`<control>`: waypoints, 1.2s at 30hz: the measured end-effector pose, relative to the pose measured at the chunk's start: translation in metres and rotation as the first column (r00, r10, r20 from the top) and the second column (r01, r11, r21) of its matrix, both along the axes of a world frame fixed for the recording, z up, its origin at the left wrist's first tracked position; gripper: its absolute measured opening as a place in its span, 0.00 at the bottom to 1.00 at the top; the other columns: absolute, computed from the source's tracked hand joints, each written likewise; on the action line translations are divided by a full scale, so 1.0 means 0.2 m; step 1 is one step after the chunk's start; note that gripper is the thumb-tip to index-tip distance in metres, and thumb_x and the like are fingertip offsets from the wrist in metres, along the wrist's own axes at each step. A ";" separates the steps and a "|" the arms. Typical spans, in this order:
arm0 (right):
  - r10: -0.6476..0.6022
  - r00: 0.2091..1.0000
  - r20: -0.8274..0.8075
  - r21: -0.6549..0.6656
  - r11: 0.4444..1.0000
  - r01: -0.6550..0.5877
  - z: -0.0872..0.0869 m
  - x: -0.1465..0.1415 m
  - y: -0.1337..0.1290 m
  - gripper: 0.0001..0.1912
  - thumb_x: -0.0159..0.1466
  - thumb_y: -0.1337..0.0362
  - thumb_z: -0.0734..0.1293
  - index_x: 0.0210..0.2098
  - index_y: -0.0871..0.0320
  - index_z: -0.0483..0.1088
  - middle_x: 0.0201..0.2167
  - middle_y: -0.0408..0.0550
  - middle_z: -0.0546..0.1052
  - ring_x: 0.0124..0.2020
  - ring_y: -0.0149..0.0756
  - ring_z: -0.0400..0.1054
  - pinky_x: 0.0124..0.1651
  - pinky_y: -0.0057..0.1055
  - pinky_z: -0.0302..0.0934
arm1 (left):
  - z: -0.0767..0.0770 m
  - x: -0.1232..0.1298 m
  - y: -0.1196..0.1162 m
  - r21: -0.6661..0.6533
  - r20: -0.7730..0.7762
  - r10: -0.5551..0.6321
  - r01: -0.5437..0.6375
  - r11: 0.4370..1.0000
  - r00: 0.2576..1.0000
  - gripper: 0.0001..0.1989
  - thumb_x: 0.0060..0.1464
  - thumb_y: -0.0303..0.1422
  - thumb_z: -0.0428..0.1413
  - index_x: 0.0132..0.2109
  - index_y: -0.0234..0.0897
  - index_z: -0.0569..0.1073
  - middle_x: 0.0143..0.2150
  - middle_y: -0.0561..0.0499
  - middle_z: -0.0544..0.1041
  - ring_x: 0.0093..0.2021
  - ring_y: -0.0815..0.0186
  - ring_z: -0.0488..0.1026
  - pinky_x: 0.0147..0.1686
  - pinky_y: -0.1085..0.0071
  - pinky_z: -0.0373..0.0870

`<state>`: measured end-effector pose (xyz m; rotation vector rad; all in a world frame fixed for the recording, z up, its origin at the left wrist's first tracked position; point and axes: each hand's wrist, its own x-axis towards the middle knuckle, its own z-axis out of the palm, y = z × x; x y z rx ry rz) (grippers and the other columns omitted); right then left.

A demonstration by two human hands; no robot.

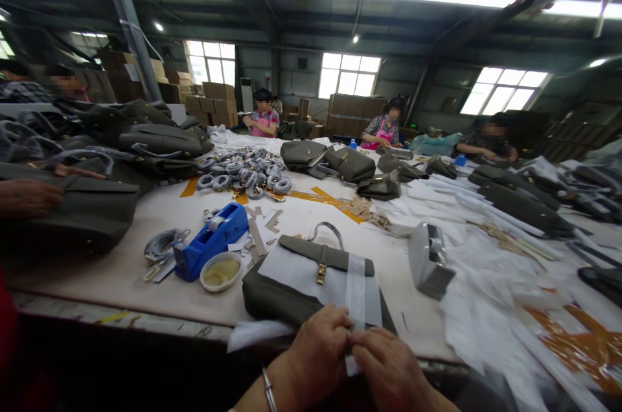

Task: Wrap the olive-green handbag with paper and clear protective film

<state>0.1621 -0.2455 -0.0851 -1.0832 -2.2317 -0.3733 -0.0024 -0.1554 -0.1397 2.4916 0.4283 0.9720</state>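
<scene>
A dark olive handbag [272, 298] lies at the table's front edge. A white sheet [296, 273] covers part of its front, under the flap with a gold clasp [321, 274]. Its wrapped handle [330, 228] rises at the far side. A whitish translucent strip [356, 289] runs from the flap down over the sheet toward me. My left hand [321, 347] and my right hand [389, 363] meet at the bag's near edge, fingers closed on the strip's lower part. The strip's end hangs below them; the fingertips partly hide it.
Left of the bag are a blue tape dispenser [211, 240], a small bowl [221, 271] and a coiled strap [165, 245]. A grey dispenser [430, 260] stands right, beside white wrapping sheets [481, 295]. Wrapped straps [247, 169] and bags lie behind. A co-worker's hand [32, 198] rests on a bag at left.
</scene>
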 end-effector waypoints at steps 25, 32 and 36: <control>-0.702 0.634 -0.324 -0.897 0.442 0.031 0.00 0.09 0.24 0.19 0.61 0.56 0.65 0.17 0.56 0.63 0.14 0.40 0.69 0.20 0.30 0.60 0.24 0.27 0.49 | 0.27 0.10 0.02 -0.296 -0.293 0.083 -0.172 0.940 0.953 0.11 0.56 0.21 0.51 0.27 0.37 0.68 0.35 0.48 0.74 0.37 0.64 0.73 0.42 0.66 0.70; -0.674 0.643 -0.363 -0.834 0.543 0.099 -0.01 0.13 0.24 0.15 0.60 0.60 0.68 0.18 0.57 0.68 0.20 0.41 0.72 0.26 0.33 0.65 0.30 0.28 0.54 | 0.25 0.12 0.01 -0.245 -0.256 0.120 -0.185 0.952 0.959 0.11 0.55 0.20 0.49 0.27 0.38 0.66 0.35 0.47 0.72 0.37 0.62 0.72 0.43 0.65 0.72; -0.634 0.689 -0.351 -0.755 0.627 0.193 -0.02 0.14 0.25 0.14 0.60 0.61 0.69 0.20 0.58 0.69 0.26 0.43 0.71 0.31 0.33 0.66 0.36 0.29 0.57 | 0.21 0.13 0.00 -0.250 -0.174 0.124 -0.166 0.954 0.977 0.11 0.56 0.20 0.48 0.28 0.38 0.65 0.37 0.46 0.73 0.38 0.61 0.72 0.44 0.63 0.74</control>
